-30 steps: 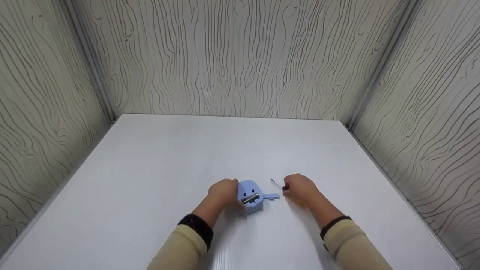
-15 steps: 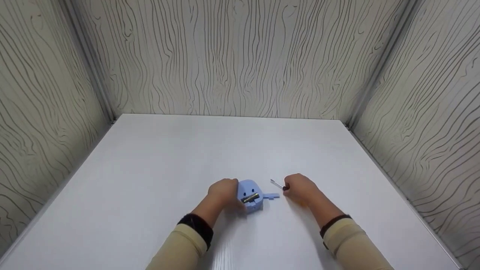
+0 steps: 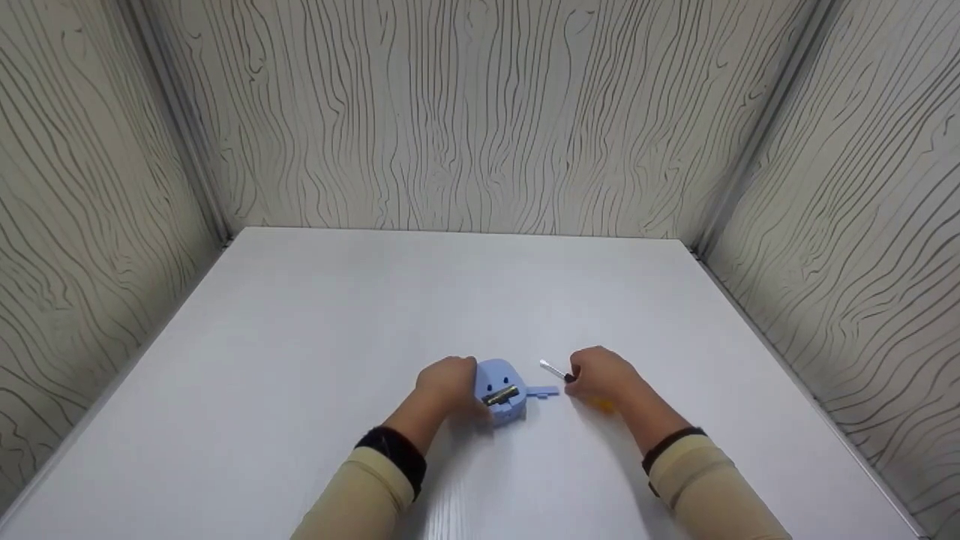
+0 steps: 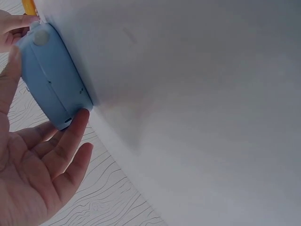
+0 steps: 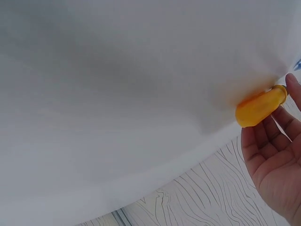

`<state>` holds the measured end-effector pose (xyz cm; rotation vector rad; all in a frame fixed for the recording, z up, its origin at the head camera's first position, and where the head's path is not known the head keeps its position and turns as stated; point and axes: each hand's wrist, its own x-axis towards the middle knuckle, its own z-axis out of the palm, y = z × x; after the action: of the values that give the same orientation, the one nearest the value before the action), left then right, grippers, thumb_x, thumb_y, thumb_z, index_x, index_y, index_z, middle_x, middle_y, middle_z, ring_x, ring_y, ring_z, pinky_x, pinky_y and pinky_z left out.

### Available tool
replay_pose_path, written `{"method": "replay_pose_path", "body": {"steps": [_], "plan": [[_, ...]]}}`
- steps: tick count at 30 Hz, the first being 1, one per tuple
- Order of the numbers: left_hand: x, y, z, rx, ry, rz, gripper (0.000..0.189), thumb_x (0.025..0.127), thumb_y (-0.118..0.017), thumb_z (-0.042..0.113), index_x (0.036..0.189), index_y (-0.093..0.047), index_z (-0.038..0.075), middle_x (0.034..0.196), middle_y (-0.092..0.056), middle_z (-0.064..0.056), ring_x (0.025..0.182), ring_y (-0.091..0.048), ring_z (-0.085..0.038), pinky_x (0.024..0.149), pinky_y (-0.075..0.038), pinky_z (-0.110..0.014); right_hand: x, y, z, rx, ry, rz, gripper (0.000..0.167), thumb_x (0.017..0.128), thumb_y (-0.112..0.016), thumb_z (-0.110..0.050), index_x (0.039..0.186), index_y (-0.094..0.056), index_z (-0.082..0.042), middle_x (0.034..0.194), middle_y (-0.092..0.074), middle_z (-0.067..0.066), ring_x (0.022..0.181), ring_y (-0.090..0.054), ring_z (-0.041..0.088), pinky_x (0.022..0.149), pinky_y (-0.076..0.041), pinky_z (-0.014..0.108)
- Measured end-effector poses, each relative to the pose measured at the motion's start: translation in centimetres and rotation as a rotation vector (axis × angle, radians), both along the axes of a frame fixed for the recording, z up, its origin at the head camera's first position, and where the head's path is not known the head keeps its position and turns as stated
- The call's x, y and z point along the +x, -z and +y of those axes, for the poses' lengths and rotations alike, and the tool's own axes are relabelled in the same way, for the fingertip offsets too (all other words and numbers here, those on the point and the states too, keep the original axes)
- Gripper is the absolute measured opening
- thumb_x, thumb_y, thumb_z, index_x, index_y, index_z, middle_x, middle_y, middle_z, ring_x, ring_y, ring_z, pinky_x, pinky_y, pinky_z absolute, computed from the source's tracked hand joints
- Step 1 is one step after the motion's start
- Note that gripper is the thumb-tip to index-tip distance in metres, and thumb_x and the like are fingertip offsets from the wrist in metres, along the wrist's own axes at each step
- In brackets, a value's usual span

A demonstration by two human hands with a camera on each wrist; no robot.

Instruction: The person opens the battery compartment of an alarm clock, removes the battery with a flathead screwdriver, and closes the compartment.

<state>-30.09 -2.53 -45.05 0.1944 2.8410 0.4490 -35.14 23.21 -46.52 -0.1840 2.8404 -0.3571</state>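
A light blue rounded plastic device [image 3: 496, 373] with two dark dots on its face is near the middle of the table. A cylindrical battery [image 3: 501, 395] lies slanted across its lower front, and a flat blue strip [image 3: 543, 391] sticks out at its right. My left hand [image 3: 448, 386] holds the device's left side; in the left wrist view its thumb and fingers span the blue casing [image 4: 54, 77]. My right hand [image 3: 602, 375] grips a screwdriver with a yellow handle [image 5: 260, 107]. Its metal shaft [image 3: 553, 368] points up and left, apart from the device.
The white table [image 3: 337, 315] spreads around both hands. Wood-grain patterned panels [image 3: 465, 112] rise behind it and at both sides, with grey metal posts [image 3: 176, 120] at the corners.
The right hand has shifted very slightly to the right, and the screwdriver's shaft catches more light. More of the yellow handle shows beneath the hand. The left hand and device stay put.
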Motion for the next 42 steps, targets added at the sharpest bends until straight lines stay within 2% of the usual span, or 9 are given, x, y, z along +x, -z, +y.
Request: {"method": "replay_pose_path", "body": {"steps": [4, 7, 11, 18, 22, 26, 35, 42], "plan": [[-0.1, 0.0, 0.0, 0.016, -0.004, -0.006, 0.089, 0.077, -0.094, 0.041, 0.148, -0.056, 0.004, 0.138, -0.069, -0.014, 0.134, -0.063, -0.031, 0.115, -0.052, -0.046, 0.0, -0.3, 0.0, 0.009, -0.018, 0.012, 0.022, 0.09, -0.082, -0.024, 0.102, -0.071, -0.01, 0.097, -0.069, 0.007, 0.087, -0.058, 0.024, 0.086, -0.056, 0.044], [-0.1, 0.0, 0.0, 0.022, -0.003, -0.009, 0.089, 0.077, -0.094, 0.04, 0.149, -0.056, 0.004, 0.138, -0.069, -0.014, 0.134, -0.063, -0.031, 0.115, -0.052, -0.046, 0.0, -0.5, 0.0, 0.016, -0.014, 0.012, 0.028, 0.09, -0.083, -0.027, 0.109, -0.071, -0.011, 0.107, -0.071, 0.009, 0.092, -0.059, 0.025, 0.093, -0.057, 0.048], [0.0, 0.0, -0.1, 0.031, -0.003, -0.01, 0.089, 0.077, -0.094, 0.039, 0.149, -0.056, 0.004, 0.138, -0.069, -0.014, 0.134, -0.063, -0.031, 0.115, -0.052, -0.046, 0.1, -0.8, -0.1, 0.024, -0.028, 0.016, 0.033, 0.09, -0.083, -0.027, 0.116, -0.071, -0.011, 0.114, -0.072, 0.011, 0.094, -0.06, 0.026, 0.095, -0.058, 0.05], [0.1, -0.1, 0.0, 0.019, 0.005, 0.019, 0.086, 0.075, -0.096, 0.041, 0.144, -0.06, 0.003, 0.132, -0.072, -0.014, 0.127, -0.066, -0.03, 0.11, -0.055, -0.044, 0.1, -1.3, -0.5, 0.05, -0.082, 0.028, 0.032, 0.091, -0.082, -0.027, 0.114, -0.071, -0.009, 0.11, -0.072, 0.01, 0.093, -0.06, 0.025, 0.097, -0.058, 0.05], [0.1, -0.1, 0.0, 0.012, 0.005, 0.025, 0.084, 0.074, -0.096, 0.041, 0.141, -0.062, 0.003, 0.129, -0.073, -0.013, 0.124, -0.068, -0.03, 0.108, -0.056, -0.044, 0.2, -1.7, -1.2, 0.047, -0.082, 0.038, 0.033, 0.091, -0.082, -0.027, 0.117, -0.071, -0.01, 0.11, -0.072, 0.01, 0.092, -0.062, 0.023, 0.097, -0.059, 0.048], [0.0, 0.0, -0.1, 0.017, 0.002, 0.018, 0.085, 0.074, -0.096, 0.041, 0.142, -0.061, 0.003, 0.131, -0.072, -0.013, 0.126, -0.067, -0.03, 0.11, -0.055, -0.044, 0.4, -2.1, -1.8, 0.035, -0.093, 0.04, 0.033, 0.091, -0.082, -0.026, 0.119, -0.071, -0.012, 0.107, -0.072, 0.01, 0.091, -0.062, 0.023, 0.096, -0.06, 0.045], [-0.1, 0.0, 0.0, 0.042, -0.017, -0.018, 0.089, 0.076, -0.095, 0.039, 0.148, -0.056, 0.003, 0.139, -0.069, -0.015, 0.134, -0.063, -0.032, 0.116, -0.051, -0.046, 0.7, -2.1, -3.0, 0.014, -0.197, 0.07, 0.029, 0.094, -0.08, -0.021, 0.12, -0.073, -0.011, 0.104, -0.072, 0.008, 0.094, -0.063, 0.023, 0.097, -0.059, 0.045], [-0.1, 0.0, 0.2, 0.047, -0.033, -0.034, 0.091, 0.077, -0.095, 0.039, 0.15, -0.055, 0.004, 0.14, -0.068, -0.014, 0.135, -0.062, -0.032, 0.117, -0.05, -0.046, 1.1, -2.5, -4.0, -0.011, -0.238, 0.084, 0.028, 0.096, -0.077, -0.019, 0.122, -0.072, -0.009, 0.101, -0.072, 0.008, 0.093, -0.064, 0.021, 0.095, -0.06, 0.044]]}}
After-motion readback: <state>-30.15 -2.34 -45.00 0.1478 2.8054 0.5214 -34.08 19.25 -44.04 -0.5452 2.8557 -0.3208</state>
